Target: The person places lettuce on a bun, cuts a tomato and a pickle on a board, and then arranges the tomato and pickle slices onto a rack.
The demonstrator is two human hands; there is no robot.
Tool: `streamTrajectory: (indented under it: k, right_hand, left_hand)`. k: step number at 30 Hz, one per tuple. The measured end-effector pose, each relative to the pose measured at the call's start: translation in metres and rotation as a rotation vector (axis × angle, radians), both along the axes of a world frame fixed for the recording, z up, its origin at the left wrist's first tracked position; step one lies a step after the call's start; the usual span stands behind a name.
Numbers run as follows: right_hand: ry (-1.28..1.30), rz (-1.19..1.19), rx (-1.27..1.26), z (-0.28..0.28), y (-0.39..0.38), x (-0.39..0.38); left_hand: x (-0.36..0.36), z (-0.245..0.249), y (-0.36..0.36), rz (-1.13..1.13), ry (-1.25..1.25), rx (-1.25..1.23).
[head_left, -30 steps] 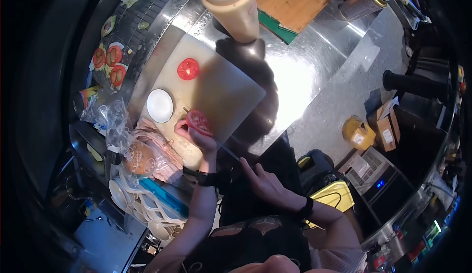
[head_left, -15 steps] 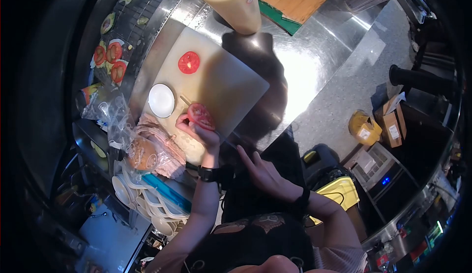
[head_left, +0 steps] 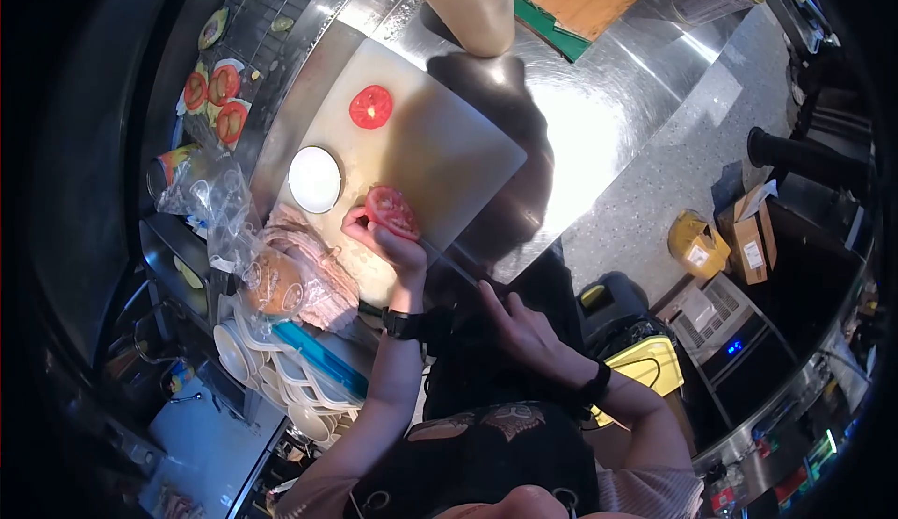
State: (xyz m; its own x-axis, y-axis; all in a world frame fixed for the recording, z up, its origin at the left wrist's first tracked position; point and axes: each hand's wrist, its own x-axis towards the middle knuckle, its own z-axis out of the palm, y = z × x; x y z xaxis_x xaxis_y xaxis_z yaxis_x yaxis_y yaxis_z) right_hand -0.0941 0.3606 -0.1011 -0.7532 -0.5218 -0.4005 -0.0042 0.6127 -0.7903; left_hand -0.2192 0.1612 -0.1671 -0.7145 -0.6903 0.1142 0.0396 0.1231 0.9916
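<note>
My left hand (head_left: 398, 250) is closed around a cut tomato (head_left: 391, 211), its red, seeded face turned up, at the near edge of the white cutting board (head_left: 458, 154). My right hand (head_left: 528, 337) grips a knife (head_left: 456, 268) with the index finger stretched along it. The thin blade points at the tomato's near right side; its handle is hidden in the hand. Farther up the board lies a single tomato slice (head_left: 370, 107). A small white dish (head_left: 314, 180) sits left of the tomato.
Sliced meat (head_left: 313, 262) and a bun in a clear bag (head_left: 273, 283) crowd the board's left edge. A tall sauce bottle (head_left: 472, 9) stands behind the board. On the left rack (head_left: 271, 47) are more tomato slices (head_left: 224, 84) and an avocado half (head_left: 213, 28).
The knife has slid back to the right; its tip no longer shows beyond the tomato, and more blade is visible between my hands. The whole view has shifted slightly.
</note>
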Motion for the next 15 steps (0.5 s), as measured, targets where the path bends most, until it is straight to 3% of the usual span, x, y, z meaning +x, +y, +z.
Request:
streamTrajectory:
  k: [5,14,15]
  right_hand:
    - [0.055,-0.024,-0.008,-0.006,-0.009,-0.011]
    - [0.231,0.111,0.305,-0.002,0.020,0.015]
    - [0.376,0.088,0.369,-0.008,0.011,0.013]
  left_hand:
    - [0.002,-0.007,-0.006,-0.001,-0.014,-0.029]
    - [0.000,-0.001,-0.001,0.070,-0.079,-0.035]
    - [0.000,-0.004,-0.004,0.077,-0.085,-0.066]
